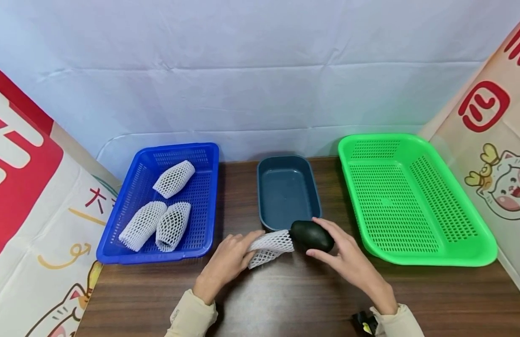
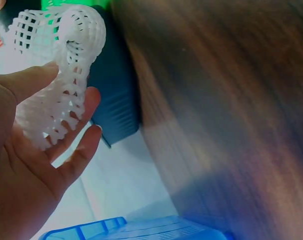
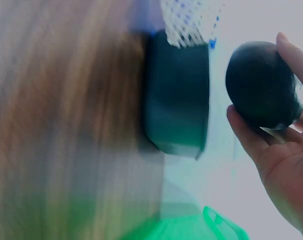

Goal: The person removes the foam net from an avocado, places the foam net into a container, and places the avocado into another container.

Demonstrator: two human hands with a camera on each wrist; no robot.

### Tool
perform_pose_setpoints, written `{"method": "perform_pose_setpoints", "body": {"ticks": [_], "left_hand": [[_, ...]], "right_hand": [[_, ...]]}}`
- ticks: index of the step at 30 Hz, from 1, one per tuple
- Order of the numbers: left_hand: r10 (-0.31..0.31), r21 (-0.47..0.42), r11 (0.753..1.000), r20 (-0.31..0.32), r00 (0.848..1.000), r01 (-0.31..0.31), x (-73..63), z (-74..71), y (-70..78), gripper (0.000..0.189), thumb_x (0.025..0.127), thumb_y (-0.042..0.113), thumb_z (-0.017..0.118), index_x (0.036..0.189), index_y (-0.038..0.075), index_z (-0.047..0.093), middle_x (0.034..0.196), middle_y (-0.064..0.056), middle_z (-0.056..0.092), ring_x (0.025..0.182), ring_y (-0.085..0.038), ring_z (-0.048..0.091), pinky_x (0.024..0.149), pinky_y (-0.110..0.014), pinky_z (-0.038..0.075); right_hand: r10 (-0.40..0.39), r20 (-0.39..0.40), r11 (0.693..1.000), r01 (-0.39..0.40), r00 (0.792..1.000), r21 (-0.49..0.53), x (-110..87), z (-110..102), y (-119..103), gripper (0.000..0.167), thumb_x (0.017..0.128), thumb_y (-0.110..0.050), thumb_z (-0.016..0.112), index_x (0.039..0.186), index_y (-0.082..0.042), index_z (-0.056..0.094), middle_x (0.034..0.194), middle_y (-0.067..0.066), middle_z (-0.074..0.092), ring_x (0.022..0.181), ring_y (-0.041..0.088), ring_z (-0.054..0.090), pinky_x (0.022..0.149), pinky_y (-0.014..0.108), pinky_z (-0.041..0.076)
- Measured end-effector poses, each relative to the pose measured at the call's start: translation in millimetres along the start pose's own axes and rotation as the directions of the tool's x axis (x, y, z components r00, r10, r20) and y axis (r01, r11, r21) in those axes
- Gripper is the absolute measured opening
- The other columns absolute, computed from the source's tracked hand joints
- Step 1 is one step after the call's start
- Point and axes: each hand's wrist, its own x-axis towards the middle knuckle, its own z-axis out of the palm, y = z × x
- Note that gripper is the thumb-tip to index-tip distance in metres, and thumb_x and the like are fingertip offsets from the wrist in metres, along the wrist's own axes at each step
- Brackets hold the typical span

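Observation:
My left hand [image 1: 229, 259] pinches a white foam net sleeve [image 1: 271, 247] between thumb and fingers, just in front of the dark blue-grey bin [image 1: 266, 196]. In the left wrist view the sleeve [image 2: 66, 75] looks slack, and its mesh is partly folded. My right hand [image 1: 348, 260] grips a smooth, dark oval avocado [image 1: 312, 235] from its right side. The avocado's left end is beside the sleeve's right end; whether they touch I cannot tell. From the right wrist, the bare avocado [image 3: 261, 85] shows between thumb and fingers.
On the left, a blue basket [image 1: 159, 257] holds 3 net-sleeved pieces [image 1: 174, 179]. A green basket [image 1: 428, 258] stands on the right. Both baskets and the bin sit on a brown wooden table [image 1: 260, 309]. A small black object [image 1: 363, 323] lies by the right sleeve.

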Motion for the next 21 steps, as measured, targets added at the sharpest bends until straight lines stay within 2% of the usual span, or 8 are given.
{"method": "perform_pose_setpoints", "body": {"ticks": [4, 9, 15, 17, 21], "left_hand": [[-0.002, -0.009, 1.0, -0.013, 1.0, 0.002, 1.3, -2.9, 1.8, 0.048, 0.084, 0.017, 0.076, 0.129, 0.017, 0.059, 0.095, -0.004, 0.074, 0.075, -0.019, 0.066, 0.067, -0.035, 0.049], [-0.024, -0.017, 1.0, -0.016, 1.0, 0.024, 4.4, -6.3, 3.7, 0.044, 0.084, 0.015, 0.076, 0.124, 0.018, 0.058, 0.094, -0.003, 0.074, 0.077, -0.018, 0.067, 0.068, -0.034, 0.049], [-0.05, -0.05, 0.998, -0.019, 0.999, 0.049, 10.6, -11.8, 6.2, 0.04, 0.083, 0.013, 0.076, 0.116, 0.015, 0.055, 0.097, -0.003, 0.074, 0.081, -0.017, 0.068, 0.071, -0.035, 0.051], [-0.056, -0.058, 0.997, -0.025, 0.998, 0.054, 13.0, -13.5, 6.7, 0.039, 0.082, 0.012, 0.077, 0.114, 0.014, 0.055, 0.096, -0.003, 0.073, 0.081, -0.018, 0.067, 0.072, -0.036, 0.051], [-0.06, -0.053, 0.997, -0.053, 0.997, 0.057, 16.9, -15.1, 6.7, 0.04, 0.078, 0.012, 0.078, 0.11, 0.013, 0.054, 0.091, -0.003, 0.071, 0.079, -0.018, 0.065, 0.071, -0.035, 0.05]], "right_hand": [[0.008, -0.085, 1.0, -0.009, 0.996, -0.013, 1.8, -14, 0, 0.076, 0.08, -0.017, 0.082, 0.147, -0.022, 0.046, 0.141, 0.008, 0.055, 0.112, 0.012, 0.057, 0.079, 0.015, 0.048], [-0.002, -0.215, 0.999, -0.005, 0.977, -0.034, 2.6, -31, 1, 0.079, 0.075, -0.007, 0.084, 0.145, -0.015, 0.049, 0.138, 0.015, 0.057, 0.115, 0.004, 0.052, 0.085, 0.009, 0.039], [0.025, -0.376, 0.997, -0.051, 0.926, -0.059, 2.2, -54, 7, 0.078, 0.072, -0.001, 0.085, 0.143, -0.009, 0.052, 0.133, 0.02, 0.059, 0.108, -0.012, 0.045, 0.079, 0.01, 0.036], [0.05, -0.424, 0.994, -0.087, 0.904, -0.067, 0.9, -60, 11, 0.077, 0.072, 0.0, 0.084, 0.142, -0.008, 0.052, 0.133, 0.021, 0.059, 0.103, -0.013, 0.044, 0.076, 0.01, 0.035], [0.112, -0.473, 0.983, -0.167, 0.874, -0.076, -2.4, -68, 19, 0.074, 0.074, -0.003, 0.083, 0.141, -0.006, 0.053, 0.133, 0.022, 0.058, 0.097, -0.013, 0.043, 0.073, 0.012, 0.035]]}}
